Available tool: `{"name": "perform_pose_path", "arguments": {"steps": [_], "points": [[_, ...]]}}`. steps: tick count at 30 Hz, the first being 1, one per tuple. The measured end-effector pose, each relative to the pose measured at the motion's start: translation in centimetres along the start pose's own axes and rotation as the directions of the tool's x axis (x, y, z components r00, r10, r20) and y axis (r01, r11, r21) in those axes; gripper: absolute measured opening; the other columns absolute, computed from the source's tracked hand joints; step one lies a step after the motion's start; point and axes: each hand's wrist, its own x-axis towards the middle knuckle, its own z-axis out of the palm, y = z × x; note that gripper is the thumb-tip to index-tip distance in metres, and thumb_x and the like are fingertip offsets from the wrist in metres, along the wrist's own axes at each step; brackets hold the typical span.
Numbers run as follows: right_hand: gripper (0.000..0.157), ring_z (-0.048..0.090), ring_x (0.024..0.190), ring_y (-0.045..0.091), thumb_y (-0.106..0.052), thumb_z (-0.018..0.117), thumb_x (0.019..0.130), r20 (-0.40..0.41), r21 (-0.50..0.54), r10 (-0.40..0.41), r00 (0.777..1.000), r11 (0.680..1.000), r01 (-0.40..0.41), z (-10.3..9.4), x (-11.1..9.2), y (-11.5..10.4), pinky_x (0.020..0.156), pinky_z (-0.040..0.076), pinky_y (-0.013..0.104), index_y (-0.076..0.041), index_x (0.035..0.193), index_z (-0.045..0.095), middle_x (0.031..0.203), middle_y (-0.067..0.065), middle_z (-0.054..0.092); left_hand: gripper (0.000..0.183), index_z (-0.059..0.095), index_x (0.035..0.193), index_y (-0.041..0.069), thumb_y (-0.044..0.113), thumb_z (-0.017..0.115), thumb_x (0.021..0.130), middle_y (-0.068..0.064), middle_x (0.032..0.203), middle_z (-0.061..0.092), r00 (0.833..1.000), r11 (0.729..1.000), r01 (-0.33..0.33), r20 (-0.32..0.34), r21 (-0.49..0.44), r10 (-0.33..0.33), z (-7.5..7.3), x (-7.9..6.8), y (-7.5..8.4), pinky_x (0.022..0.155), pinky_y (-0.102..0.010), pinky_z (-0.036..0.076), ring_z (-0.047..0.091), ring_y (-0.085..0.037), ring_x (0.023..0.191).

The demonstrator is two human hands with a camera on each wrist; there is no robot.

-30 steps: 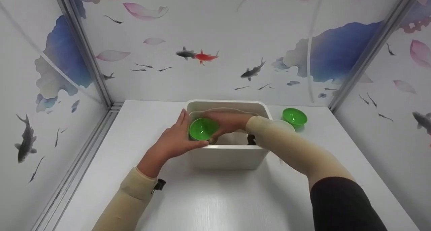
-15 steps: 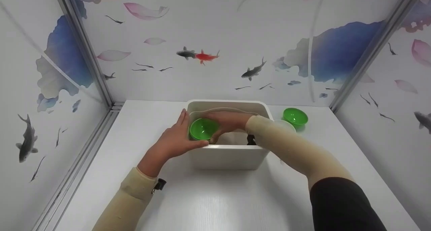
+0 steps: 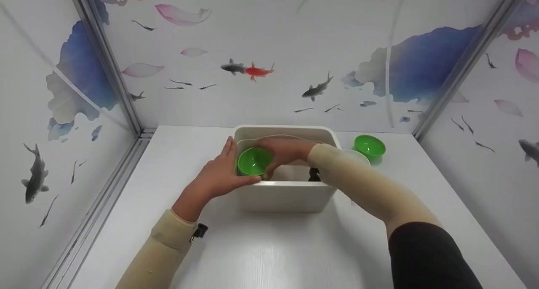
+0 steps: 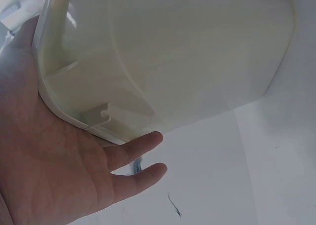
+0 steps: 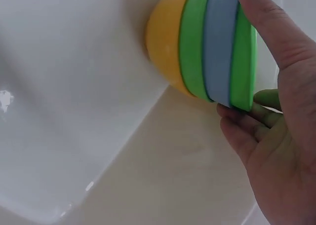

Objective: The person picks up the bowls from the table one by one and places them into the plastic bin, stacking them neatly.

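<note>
A white plastic box (image 3: 286,200) stands on the table. Inside it, at its left end, is a stack of nested bowls (image 5: 192,42) in yellow, green, grey-blue and green. From above only the top green bowl (image 3: 253,161) shows. My right hand (image 3: 289,151) reaches into the box and holds the stack near its upper rims, thumb on one side and fingers on the other. My left hand (image 3: 217,175) rests against the box's left front corner; in the left wrist view its fingers (image 4: 140,181) lie fairly straight and spread beside the box's outer wall.
Right of the box, another green bowl (image 3: 369,147) sits near the back of the table. Beside it is a whitish round rim (image 3: 358,156), partly hidden by my right forearm. A patterned back wall (image 3: 273,99) and side walls enclose the table.
</note>
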Motion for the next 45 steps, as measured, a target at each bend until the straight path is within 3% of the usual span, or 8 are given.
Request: {"name": "perform_pose_path", "arguments": {"steps": [6,14,21,25,29,34,40,45], "points": [[0.095,0.062,0.131,0.038,-0.034,0.102,0.08,0.005,-0.01,0.065,0.998,0.998,-0.065,-0.9,-1.0,-0.6,0.114,0.048,0.045,0.001,0.155,0.055,0.142,0.019,0.066,0.146,0.004,0.178,0.007,0.091,0.072,0.08,-0.009,0.186,-0.002,1.0,1.0,0.017,0.015,-0.012,-0.016,0.4,0.2,-0.2,0.118,-0.066,0.044,0.049,-0.048,0.152],[0.084,0.064,0.135,0.041,-0.037,0.092,0.093,0.044,0.019,0.202,0.979,0.979,-0.202,-3.8,-3.7,-1.3,0.113,0.052,0.05,0.002,0.157,0.055,0.147,0.023,0.065,0.146,0.005,0.178,0.007,0.089,0.074,0.08,-0.009,0.186,-0.002,1.0,1.0,0.018,0.01,-0.011,-0.018,0.4,0.2,-0.1,0.115,-0.065,0.048,0.05,-0.049,0.151],[0.062,0.071,0.124,0.036,-0.032,0.083,0.101,-0.112,0.051,0.135,0.984,0.99,-0.13,-6.1,-6.4,-1.6,0.108,0.056,0.051,0.002,0.149,0.064,0.134,0.023,0.073,0.146,0.005,0.178,0.005,0.089,0.073,0.08,-0.012,0.186,-0.002,1.0,1.0,0.012,0.013,0.005,-0.012,0.1,0.3,-0.2,0.115,-0.066,0.048,0.049,-0.051,0.15],[0.05,0.074,0.115,0.029,-0.027,0.082,0.103,-0.222,0.081,0.089,0.971,0.994,-0.073,-6.6,-8.4,-1.7,0.104,0.058,0.049,0.0,0.143,0.068,0.128,0.021,0.075,0.148,0.005,0.178,0.005,0.092,0.073,0.079,-0.012,0.186,-0.002,1.0,1.0,0.012,0.016,-0.003,-0.012,0.1,0.3,-0.2,0.116,-0.067,0.046,0.047,-0.052,0.152],[0.04,0.076,0.108,0.023,-0.023,0.082,0.103,-0.326,0.105,0.064,0.943,0.994,-0.031,-6.3,-10.8,-1.9,0.099,0.06,0.047,-0.005,0.138,0.072,0.121,0.013,0.078,0.147,0.004,0.178,0.007,0.089,0.074,0.08,-0.011,0.186,-0.003,1.0,1.0,0.015,0.018,-0.006,-0.014,0.2,0.2,-0.1,0.118,-0.067,0.044,0.045,-0.051,0.153],[0.034,0.073,0.105,0.02,-0.018,0.083,0.102,-0.462,0.124,0.038,0.886,0.992,0.022,-5.7,-14.0,-2.3,0.095,0.059,0.045,-0.008,0.134,0.075,0.117,0.005,0.077,0.141,0.004,0.178,0.005,0.082,0.076,0.084,-0.011,0.186,-0.002,1.0,1.0,0.014,0.013,-0.006,-0.014,0.3,0.4,-0.1,0.12,-0.068,0.041,0.045,-0.05,0.154],[0.031,0.073,0.102,0.022,-0.01,0.083,0.101,-0.583,0.119,0.034,0.811,0.992,0.044,-4.4,-17.4,-1.9,0.092,0.059,0.038,-0.006,0.131,0.075,0.115,0.006,0.077,0.139,0.004,0.178,0.005,0.078,0.078,0.086,-0.011,0.186,-0.003,1.0,1.0,0.013,0.012,-0.007,-0.013,0.1,0.3,0.1,0.119,-0.067,0.042,0.045,-0.048,0.155],[0.032,0.073,0.102,0.024,-0.002,0.082,0.099,-0.633,0.159,0.081,0.77,0.987,0.027,-2.8,-19.7,-1.2,0.092,0.057,0.025,-0.005,0.131,0.075,0.115,0.012,0.078,0.142,0.004,0.177,0.004,0.083,0.075,0.084,-0.013,0.186,-0.003,1.0,1.0,0.006,0.015,-0.004,-0.006,0.1,0.2,-0.1,0.121,-0.069,0.039,0.043,-0.049,0.156]]}}
